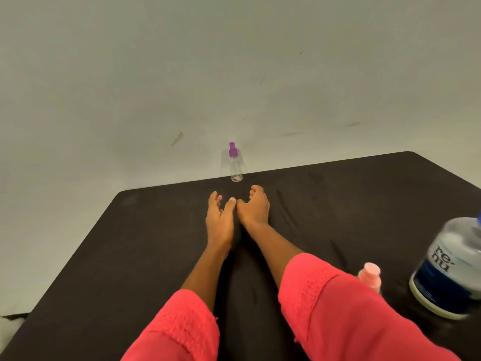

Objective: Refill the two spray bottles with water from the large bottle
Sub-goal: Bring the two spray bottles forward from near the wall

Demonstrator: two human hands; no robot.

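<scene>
The purple-capped spray bottle [236, 164] stands upright at the far edge of the tabletop [130, 243], long axis vertical, just beyond our fingertips and between the two hands. We rest the left hand [220, 217] and right hand [253, 209] side by side, thumbs nearly touching, fingers relaxed, holding nothing. We judge the right hand slightly nearer. The pink-capped spray bottle [369, 276] and large bottle [447, 267] stand toward the right edge.

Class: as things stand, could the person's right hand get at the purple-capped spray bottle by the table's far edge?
Probably yes. The right hand rests just short of the purple-capped spray bottle, holding nothing, and only bare black table lies between them; nothing blocks the way.
</scene>
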